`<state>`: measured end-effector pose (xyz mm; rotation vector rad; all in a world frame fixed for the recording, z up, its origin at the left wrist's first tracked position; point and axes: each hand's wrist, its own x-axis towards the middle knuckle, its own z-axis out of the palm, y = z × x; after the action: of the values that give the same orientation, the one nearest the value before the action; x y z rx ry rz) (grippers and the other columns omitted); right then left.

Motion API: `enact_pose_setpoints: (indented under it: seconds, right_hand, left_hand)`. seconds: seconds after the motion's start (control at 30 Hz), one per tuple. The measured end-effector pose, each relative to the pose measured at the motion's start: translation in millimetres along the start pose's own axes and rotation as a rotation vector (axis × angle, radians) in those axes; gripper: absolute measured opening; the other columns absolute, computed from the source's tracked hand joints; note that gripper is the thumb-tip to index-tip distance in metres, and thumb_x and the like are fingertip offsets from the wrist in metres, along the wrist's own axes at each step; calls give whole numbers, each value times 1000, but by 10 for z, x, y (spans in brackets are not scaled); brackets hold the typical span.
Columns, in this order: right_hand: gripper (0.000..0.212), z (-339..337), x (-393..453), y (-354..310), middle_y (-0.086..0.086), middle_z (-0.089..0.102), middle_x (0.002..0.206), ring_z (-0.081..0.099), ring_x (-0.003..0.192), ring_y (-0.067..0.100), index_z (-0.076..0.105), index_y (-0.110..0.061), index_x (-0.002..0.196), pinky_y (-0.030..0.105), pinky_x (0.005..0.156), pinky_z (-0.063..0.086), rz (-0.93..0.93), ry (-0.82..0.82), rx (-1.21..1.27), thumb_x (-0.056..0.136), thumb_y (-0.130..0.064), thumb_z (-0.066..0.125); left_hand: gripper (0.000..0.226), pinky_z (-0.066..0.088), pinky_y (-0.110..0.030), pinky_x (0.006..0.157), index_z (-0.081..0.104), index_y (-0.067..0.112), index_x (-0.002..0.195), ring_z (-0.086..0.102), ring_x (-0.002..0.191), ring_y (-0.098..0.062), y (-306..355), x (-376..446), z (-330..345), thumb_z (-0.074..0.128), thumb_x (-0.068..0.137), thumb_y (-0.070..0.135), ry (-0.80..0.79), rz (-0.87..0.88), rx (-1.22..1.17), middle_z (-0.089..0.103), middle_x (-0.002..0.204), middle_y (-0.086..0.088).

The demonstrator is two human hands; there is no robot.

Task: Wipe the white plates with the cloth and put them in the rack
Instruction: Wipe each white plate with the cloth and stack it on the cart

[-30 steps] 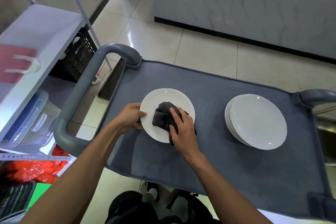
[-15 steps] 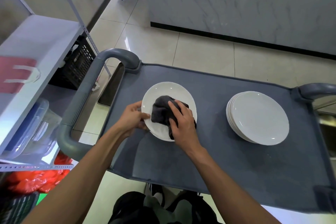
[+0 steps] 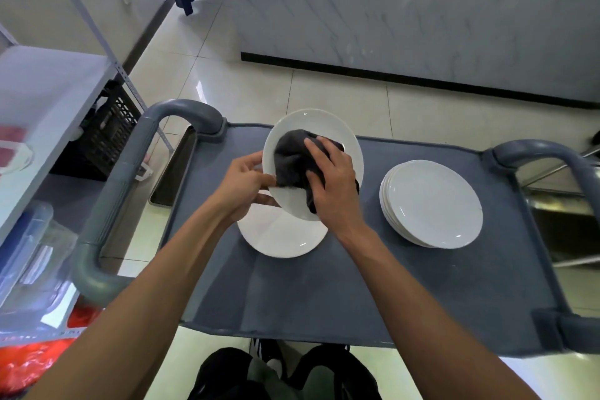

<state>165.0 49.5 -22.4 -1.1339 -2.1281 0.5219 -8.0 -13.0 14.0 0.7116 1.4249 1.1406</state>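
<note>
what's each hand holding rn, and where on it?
Left hand grips the lifted round white plate by its left rim. Right hand presses the dark grey cloth onto the plate's face.

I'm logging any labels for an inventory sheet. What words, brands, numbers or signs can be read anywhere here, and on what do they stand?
No text can be read anywhere in this view.
The lifted plate, the plate beneath it and the stack of plates: plain white, no marks.
The cloth and the cart mat: no label shows.
The red item on the shelf: blurred; any print is unreadable.
</note>
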Motion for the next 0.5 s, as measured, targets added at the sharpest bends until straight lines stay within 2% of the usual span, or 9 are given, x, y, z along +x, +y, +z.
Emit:
enact_pose_setpoints:
  seconds: [0.2,0.5]
  right_hand:
    - [54,-288,182,85,8,51,147,48,124,31,54,-21,146,47,106,42,-31,72,-66,93,-11,58]
    - [50,-867,375,340,6,51,147,47,126,29,49,-26,149,51,97,45,-38,137,-204,99,-21,50]
  left_hand:
    - [42,61,-44,65,69,9,120,73,94,-38,173,47,284,56,89,-16,-90,20,9,74,107,-17]
    - [43,62,-51,69,71,10,116,70,95,-43,376,108,860,55,87,-18,-146,56,23,74,107,-18]
